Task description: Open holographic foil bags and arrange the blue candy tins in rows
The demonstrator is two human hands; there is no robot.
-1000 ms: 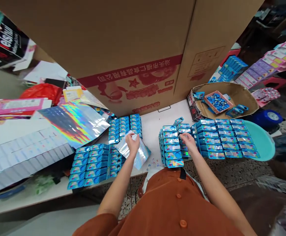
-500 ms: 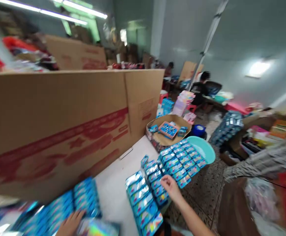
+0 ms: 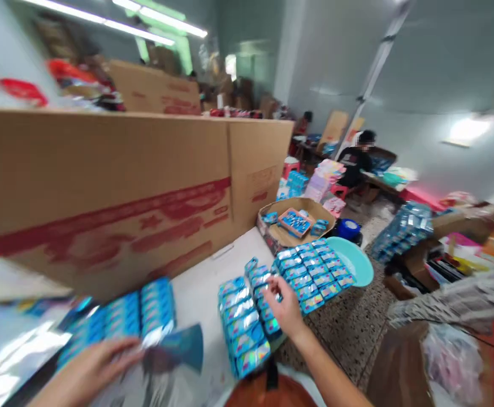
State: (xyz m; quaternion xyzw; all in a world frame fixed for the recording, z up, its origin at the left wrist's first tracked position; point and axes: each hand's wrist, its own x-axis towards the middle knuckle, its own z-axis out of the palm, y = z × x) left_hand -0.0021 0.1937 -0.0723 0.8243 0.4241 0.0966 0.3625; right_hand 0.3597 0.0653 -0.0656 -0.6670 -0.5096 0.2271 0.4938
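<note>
My left hand is at the lower left, its fingers pressed together on a shiny blue sheet that is blurred. Beside it stand rows of small blue packs. My right hand is over a middle row of blue packs, fingers curled in a pinch; what they hold, if anything, cannot be made out. Left of that hand lies another row of shiny blue packs. Beyond it a wider block of blue packs reaches to a turquoise basin.
A large cardboard box wall borders the white table. A shallow carton holds an orange-edged tray and small blue packs. On the right are a blue roll, wrapped packs and filled cartons. A person sits further back.
The view has shifted, so the background sits further right. My left hand has raised the shiny blue sheet, which now stands up from the table. My right hand has moved slightly left over the packs.
</note>
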